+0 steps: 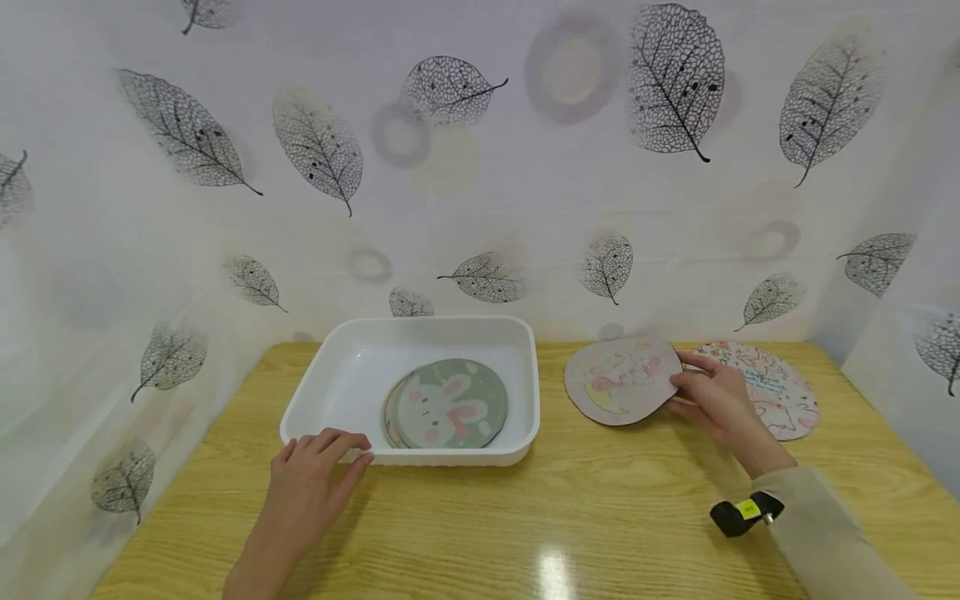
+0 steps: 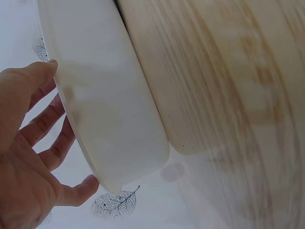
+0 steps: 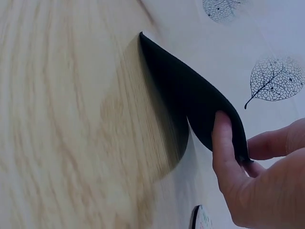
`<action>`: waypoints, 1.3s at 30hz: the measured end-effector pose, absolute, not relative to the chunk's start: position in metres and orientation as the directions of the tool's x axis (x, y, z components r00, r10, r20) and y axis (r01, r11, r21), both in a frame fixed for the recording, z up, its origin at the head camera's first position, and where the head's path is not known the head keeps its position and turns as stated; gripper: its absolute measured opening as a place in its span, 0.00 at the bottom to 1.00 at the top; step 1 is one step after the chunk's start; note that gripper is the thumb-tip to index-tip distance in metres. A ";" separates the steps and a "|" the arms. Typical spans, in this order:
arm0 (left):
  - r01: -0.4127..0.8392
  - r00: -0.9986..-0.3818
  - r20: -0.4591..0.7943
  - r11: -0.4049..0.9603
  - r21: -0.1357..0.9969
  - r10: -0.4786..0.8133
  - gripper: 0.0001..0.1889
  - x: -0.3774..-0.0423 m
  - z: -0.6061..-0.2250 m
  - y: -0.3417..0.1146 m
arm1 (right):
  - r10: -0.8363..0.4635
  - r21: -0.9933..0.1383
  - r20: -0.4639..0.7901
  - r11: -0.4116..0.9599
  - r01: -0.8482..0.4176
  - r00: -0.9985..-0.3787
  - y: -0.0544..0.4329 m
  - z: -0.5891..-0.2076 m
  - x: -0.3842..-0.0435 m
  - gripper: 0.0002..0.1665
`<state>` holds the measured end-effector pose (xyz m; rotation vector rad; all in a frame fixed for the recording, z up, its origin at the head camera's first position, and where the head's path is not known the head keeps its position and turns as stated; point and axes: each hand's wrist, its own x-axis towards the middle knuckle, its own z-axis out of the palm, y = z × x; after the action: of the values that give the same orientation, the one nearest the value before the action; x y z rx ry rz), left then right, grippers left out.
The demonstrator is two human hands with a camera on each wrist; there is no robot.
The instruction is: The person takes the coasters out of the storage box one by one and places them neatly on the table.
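Observation:
My right hand (image 1: 716, 400) pinches the right edge of a round pink mouse pad (image 1: 618, 379) with a moon print. In the right wrist view its black underside (image 3: 190, 90) shows, bent and tilted up off the table near the fingers. A second round mouse pad (image 1: 783, 396), white with a colourful print, lies behind and right of that hand. My left hand (image 1: 315, 479) holds the front left rim of a white plastic tray (image 1: 531, 392), fingers hooked over the edge. Inside the tray lies a green rabbit mouse pad (image 1: 450, 408), overlapping another round pad underneath.
A wood-grain table (image 1: 555, 517) carries everything. Behind it hangs a pale curtain (image 1: 525, 200) printed with leaves, close to the back edge. A black strap device (image 1: 746, 512) sits on my right wrist at the sleeve.

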<state>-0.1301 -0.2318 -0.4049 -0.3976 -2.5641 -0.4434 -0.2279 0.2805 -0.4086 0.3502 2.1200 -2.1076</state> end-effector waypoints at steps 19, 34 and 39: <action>0.362 -0.827 0.526 0.904 0.227 0.200 0.09 -0.130 -0.405 -0.232 | 0.184 -0.864 -0.108 0.469 0.184 -0.977 0.291 -0.410 -0.236 0.32; 0.361 -0.823 0.533 0.905 0.224 0.197 0.09 -0.131 -0.407 -0.232 | 0.110 -0.773 -0.124 0.612 0.166 -0.986 0.306 -0.410 -0.237 0.28; 0.364 -0.818 0.539 0.905 0.221 0.198 0.09 -0.130 -0.407 -0.232 | 0.110 -0.751 -0.135 0.637 0.174 -0.985 0.308 -0.411 -0.237 0.27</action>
<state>-0.1303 -0.2321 -0.4066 -0.4049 -2.5447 -0.4302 -0.2366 0.3079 -0.4111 0.2406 2.7720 -1.2842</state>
